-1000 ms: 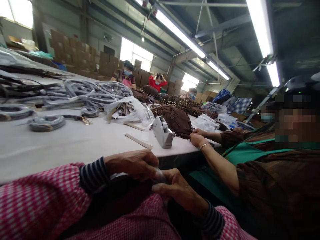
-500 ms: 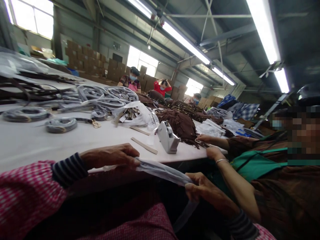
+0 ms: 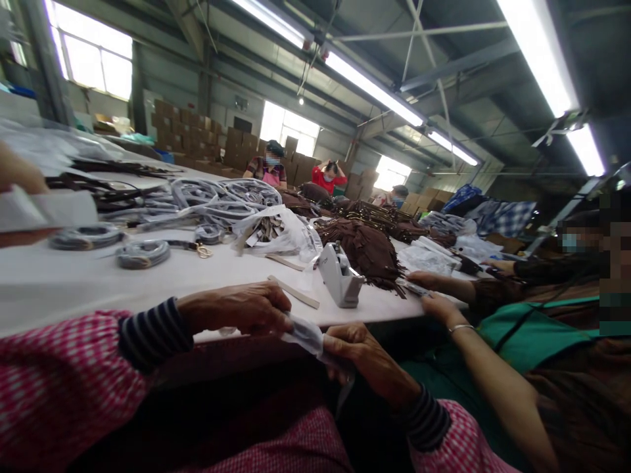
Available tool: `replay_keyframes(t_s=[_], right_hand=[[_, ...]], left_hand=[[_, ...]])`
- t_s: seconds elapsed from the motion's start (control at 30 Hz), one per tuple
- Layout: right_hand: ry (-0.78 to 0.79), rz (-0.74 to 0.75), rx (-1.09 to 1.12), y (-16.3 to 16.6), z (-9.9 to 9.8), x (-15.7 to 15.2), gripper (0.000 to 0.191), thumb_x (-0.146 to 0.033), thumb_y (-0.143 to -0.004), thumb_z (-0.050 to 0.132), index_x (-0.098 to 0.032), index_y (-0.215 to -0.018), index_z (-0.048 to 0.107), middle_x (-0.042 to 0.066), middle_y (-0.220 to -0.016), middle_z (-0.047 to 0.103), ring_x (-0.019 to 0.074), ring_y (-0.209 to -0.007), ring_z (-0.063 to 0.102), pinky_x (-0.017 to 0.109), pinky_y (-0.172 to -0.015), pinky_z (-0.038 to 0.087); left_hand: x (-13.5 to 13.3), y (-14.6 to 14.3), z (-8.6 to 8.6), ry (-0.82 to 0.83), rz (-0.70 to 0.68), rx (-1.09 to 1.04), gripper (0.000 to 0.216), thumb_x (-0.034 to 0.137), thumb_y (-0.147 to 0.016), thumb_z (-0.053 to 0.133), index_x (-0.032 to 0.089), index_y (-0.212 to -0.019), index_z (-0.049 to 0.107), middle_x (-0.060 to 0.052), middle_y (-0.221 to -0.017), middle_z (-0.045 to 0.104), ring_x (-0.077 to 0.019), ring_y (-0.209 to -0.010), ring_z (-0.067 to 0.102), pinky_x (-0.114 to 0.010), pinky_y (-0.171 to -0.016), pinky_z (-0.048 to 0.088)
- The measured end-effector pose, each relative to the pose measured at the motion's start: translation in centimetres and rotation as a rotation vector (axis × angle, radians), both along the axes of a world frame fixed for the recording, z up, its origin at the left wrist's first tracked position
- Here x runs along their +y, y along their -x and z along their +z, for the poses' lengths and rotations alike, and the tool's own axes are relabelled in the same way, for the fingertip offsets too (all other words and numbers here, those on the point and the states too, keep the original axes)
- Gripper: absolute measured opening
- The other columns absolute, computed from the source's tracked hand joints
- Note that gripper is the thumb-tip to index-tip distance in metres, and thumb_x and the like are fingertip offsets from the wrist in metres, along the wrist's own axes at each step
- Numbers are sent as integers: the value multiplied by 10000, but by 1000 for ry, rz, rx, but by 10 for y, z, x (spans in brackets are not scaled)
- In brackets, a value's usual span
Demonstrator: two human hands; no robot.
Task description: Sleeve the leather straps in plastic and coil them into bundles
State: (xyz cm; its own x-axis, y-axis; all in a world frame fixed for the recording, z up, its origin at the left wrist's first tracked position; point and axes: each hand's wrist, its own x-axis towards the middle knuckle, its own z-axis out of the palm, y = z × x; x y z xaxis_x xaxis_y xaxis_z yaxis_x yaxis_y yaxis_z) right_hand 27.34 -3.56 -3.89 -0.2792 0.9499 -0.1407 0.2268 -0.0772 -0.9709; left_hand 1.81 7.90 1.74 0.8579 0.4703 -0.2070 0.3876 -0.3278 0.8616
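Observation:
Between my two hands, just in front of the table edge, stretches a strip wrapped in thin whitish plastic (image 3: 306, 334). My left hand (image 3: 241, 307) is closed on its left end, thumb and fingers pinched together. Farther right, my right hand (image 3: 367, 358) grips the same wrapped strip, whose tail hangs below the fingers. What lies inside the wrap is hard to make out. A white tape dispenser (image 3: 339, 279) stands on the table beyond my hands, and a flat beige strip (image 3: 294, 293) lies to its left.
Coiled grey wrapped straps (image 3: 142, 254) and a gold clasp (image 3: 204, 251) lie at left. A white plastic bag of pieces (image 3: 276, 230) and a brown fringed pile (image 3: 362, 246) sit farther back. Close at right, a co-worker's hands (image 3: 438, 305) work; another person's arm (image 3: 20, 167) enters at left.
My right hand has moved left and up along the wrapped strip, closer to my left hand. The view has shifted slightly left, and another person's arm with whitish material has appeared at left.

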Motion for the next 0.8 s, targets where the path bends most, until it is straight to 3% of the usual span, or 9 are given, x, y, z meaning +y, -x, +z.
replay_keyframes(t_s=[0.23,0.37,0.53,0.67,0.8], right_hand=[[-53,-10,29,-2,4,-1,468,-586,-929,668,-124,-857,696,8,-635,647,82,-464,517,183,-434,355],[-98,-18,20,-3,4,0,490,-603,-910,679,-134,-773,648,-27,-564,552,64,-431,408,200,-413,260],[-193,-90,-4,-13,19,-1,496,-556,-899,715,-161,-667,528,-68,-576,359,61,-515,251,246,-472,149],[-219,-42,-129,-23,34,-5,510,-577,-901,697,-168,-659,509,-55,-613,342,78,-560,259,266,-505,156],[-236,20,-157,-17,36,1,507,-593,-908,673,-155,-682,555,-45,-631,371,85,-584,278,272,-526,176]], left_hand=[[-14,-21,3,-96,11,7,347,443,-815,652,186,-592,584,29,-513,477,-123,-484,379,-262,-471,244],[-19,-29,8,-124,-18,-4,372,477,-826,654,181,-612,581,33,-543,471,-124,-520,386,-266,-496,264],[-13,-15,-5,64,65,-50,449,624,-780,727,182,-734,660,16,-651,573,-144,-593,475,-247,-535,354],[-8,7,-18,149,216,-64,416,568,-695,849,210,-871,728,2,-785,673,-170,-686,576,-237,-584,433],[-19,6,-14,292,-23,-95,359,546,-820,771,206,-930,734,-26,-809,722,-187,-660,637,-266,-611,474]])
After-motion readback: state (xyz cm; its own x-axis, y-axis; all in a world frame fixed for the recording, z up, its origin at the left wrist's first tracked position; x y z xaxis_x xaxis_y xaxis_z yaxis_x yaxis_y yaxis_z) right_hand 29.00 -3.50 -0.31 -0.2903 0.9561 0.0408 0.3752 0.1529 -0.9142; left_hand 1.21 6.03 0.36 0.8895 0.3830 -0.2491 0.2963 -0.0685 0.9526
